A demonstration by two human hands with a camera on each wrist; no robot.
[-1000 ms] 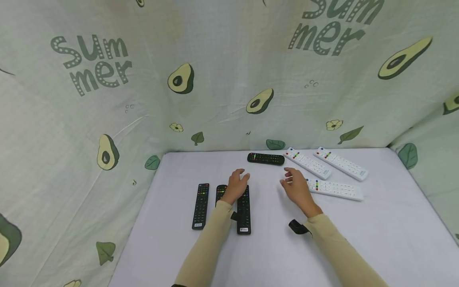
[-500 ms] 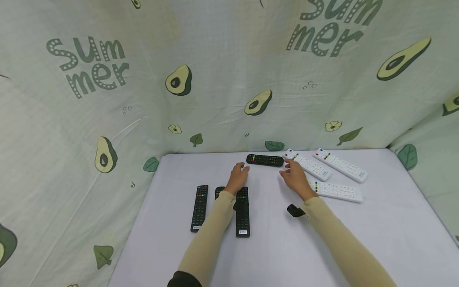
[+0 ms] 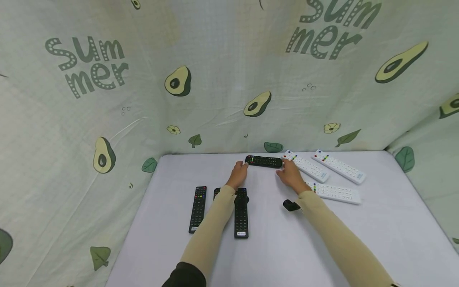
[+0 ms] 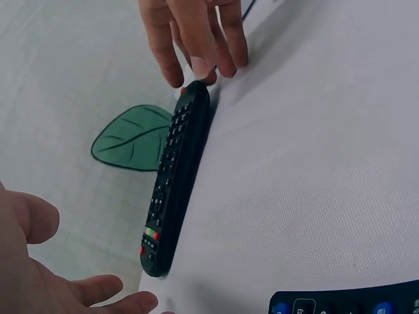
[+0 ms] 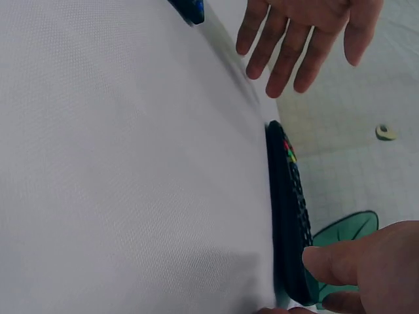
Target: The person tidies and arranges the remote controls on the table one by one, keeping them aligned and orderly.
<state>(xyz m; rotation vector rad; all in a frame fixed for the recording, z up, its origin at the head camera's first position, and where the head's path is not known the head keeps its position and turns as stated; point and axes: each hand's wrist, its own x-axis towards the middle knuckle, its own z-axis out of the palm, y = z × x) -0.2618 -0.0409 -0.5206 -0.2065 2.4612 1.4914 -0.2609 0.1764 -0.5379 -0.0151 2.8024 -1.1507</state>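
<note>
A black remote control (image 3: 264,161) lies crosswise at the back of the table, between the two hands. My left hand (image 3: 238,175) is at its left end; in the right wrist view the left fingers (image 5: 288,59) are straight, slightly spread and apart from the remote. My right hand (image 3: 289,173) reaches the remote's right end, its fingertips right at that end in the left wrist view. There the right thumb (image 5: 330,261) overlaps the remote's end in the right wrist view. Neither hand has its fingers curled round it.
Black remotes stand in a row at front left: one at the left (image 3: 197,209), one mostly hidden by the left sleeve, one (image 3: 241,219) near the left wrist. Three white remotes lie right: one (image 3: 310,167), one (image 3: 340,167), one (image 3: 337,193). A printed cloth (image 3: 215,79) hangs behind.
Both hands have moved forward to the ends of the black remote at the back. The right hand has also shifted slightly left. The remotes stay in place on the table.
</note>
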